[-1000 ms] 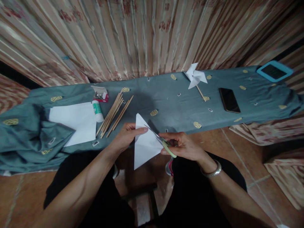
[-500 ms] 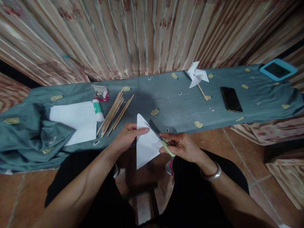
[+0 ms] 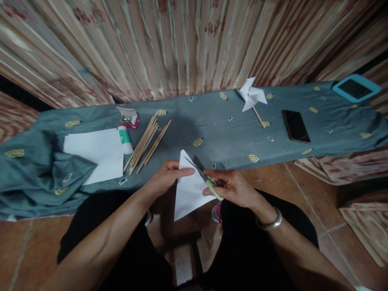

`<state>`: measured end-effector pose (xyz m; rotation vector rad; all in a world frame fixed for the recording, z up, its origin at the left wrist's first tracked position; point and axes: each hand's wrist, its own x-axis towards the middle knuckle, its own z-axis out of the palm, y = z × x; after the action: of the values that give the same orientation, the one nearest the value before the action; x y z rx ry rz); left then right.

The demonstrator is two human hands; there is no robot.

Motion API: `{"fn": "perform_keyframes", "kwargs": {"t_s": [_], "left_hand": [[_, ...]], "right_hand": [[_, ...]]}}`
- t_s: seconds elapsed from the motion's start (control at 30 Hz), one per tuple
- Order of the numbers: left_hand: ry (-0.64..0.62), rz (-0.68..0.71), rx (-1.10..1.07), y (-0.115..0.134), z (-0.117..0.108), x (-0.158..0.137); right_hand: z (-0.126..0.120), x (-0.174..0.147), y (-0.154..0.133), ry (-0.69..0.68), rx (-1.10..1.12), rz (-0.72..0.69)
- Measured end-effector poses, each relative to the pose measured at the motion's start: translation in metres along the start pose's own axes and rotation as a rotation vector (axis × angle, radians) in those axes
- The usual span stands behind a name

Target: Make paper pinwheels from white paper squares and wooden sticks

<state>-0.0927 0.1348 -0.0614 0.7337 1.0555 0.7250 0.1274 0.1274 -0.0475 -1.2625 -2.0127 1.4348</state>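
Observation:
A white piece of paper, roughly triangular, hangs over my lap near the table's front edge. My left hand pinches its left side, thumb on top. Around the pale green handles of a pair of scissors my right hand is closed. The dark blades lie along the paper's upper right edge and point up and left, toward the tip. Whether the blades are parted is hard to make out.
On the blue-green cloth lie paper sheets, a glue stick, a small red box of metal bits, wooden sticks, a white pinwheel, a phone and a blue-framed device. A curtain hangs behind.
My left hand and the paper have shifted slightly right and the paper has turned a little. The scissors and my right hand stay nearly in place.

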Motion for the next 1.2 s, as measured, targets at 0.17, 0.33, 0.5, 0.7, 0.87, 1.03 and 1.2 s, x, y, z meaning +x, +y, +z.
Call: {"fn": "perform_keyframes", "kwargs": {"t_s": [0.17, 0.33, 0.5, 0.7, 0.87, 1.03, 1.2], "left_hand": [[-0.019, -0.015, -0.011, -0.003, 0.002, 0.000], [-0.007, -0.010, -0.011, -0.003, 0.003, 0.001], [-0.041, -0.049, -0.005, -0.006, 0.007, -0.001], [-0.034, -0.048, -0.016, -0.006, 0.008, 0.001], [-0.008, -0.036, -0.025, -0.001, 0.011, 0.017], [-0.014, -0.037, -0.018, 0.000, 0.012, 0.024], [-0.004, -0.026, -0.035, 0.000, 0.011, 0.022]], "right_hand": [[0.002, 0.000, 0.000, 0.005, 0.026, 0.004], [0.003, 0.001, 0.000, 0.014, 0.047, 0.052], [0.004, 0.001, 0.000, 0.014, 0.035, 0.002], [0.008, 0.003, 0.006, 0.025, 0.146, 0.054], [0.003, 0.012, 0.012, 0.027, 0.250, 0.102], [0.000, 0.020, 0.015, 0.004, 0.267, 0.087], [-0.006, 0.023, 0.026, 0.086, 0.212, 0.067]]}}
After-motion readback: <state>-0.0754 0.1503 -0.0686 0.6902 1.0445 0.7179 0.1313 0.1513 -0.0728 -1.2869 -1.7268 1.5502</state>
